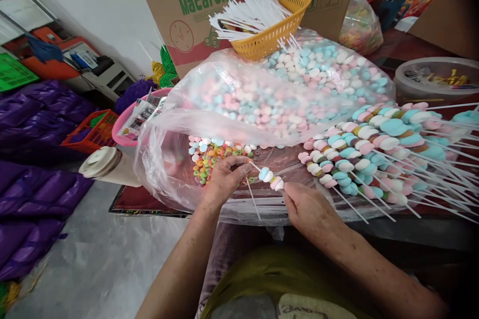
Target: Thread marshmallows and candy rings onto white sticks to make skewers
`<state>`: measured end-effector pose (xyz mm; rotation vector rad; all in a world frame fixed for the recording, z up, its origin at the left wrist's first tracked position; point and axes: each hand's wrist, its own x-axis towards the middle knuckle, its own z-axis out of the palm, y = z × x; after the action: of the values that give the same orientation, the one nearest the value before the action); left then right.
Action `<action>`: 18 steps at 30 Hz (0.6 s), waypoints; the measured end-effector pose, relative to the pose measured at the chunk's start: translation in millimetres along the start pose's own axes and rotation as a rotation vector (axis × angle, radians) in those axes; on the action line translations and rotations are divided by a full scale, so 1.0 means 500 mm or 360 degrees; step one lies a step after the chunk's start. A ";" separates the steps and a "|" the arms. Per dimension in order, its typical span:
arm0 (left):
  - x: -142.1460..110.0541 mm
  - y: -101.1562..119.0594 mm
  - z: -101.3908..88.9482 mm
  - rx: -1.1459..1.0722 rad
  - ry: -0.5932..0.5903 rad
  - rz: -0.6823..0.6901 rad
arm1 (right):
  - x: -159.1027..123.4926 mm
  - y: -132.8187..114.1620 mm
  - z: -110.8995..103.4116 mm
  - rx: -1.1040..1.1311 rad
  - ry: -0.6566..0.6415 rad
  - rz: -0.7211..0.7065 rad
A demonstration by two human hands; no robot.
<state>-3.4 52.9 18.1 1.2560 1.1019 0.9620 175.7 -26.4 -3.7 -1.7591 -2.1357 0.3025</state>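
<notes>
My right hand is closed around the lower end of a candy skewer, a white stick threaded with blue, white and pink candies and a yellowish piece. Its bare tip points up and left to my left hand. The left thumb and fingertips are pinched together at that tip; whatever small piece they hold is too small to name. Just left of that hand lies a pile of colourful ring candies, with pastel candies around it. A loose white stick slants below the fingertips.
Finished-looking candy skewers are heaped at right, sticks jutting toward the edge. Behind rises a big clear bag of pastel candies, with a yellow basket of white sticks on it. A lidded cup stands left; a cardboard box stands behind.
</notes>
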 end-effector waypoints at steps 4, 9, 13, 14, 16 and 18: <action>-0.006 -0.013 0.002 -0.0147 0.0141 0.0005 | -0.002 -0.005 -0.002 -0.0003 -0.0028 0.0026; -0.014 -0.010 0.000 -0.0104 0.0153 0.0070 | 0.001 -0.008 -0.005 0.0055 -0.0060 0.0031; -0.024 -0.002 0.011 0.0097 0.0243 0.0302 | 0.005 -0.010 0.002 0.0149 0.0045 0.0027; -0.025 -0.001 0.013 0.0127 0.0249 0.0352 | 0.008 -0.011 0.003 0.0213 0.0107 0.0008; -0.026 0.001 0.012 0.0056 0.0234 0.0371 | 0.013 -0.011 0.003 0.0414 0.0200 -0.0027; -0.025 0.003 0.004 -0.0143 0.0257 0.0293 | 0.015 -0.010 0.001 0.0638 0.0197 -0.0051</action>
<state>-4.2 40.3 20.7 1.2380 1.0673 1.2570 170.0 -19.8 -1.0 -1.4723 -1.8583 0.5549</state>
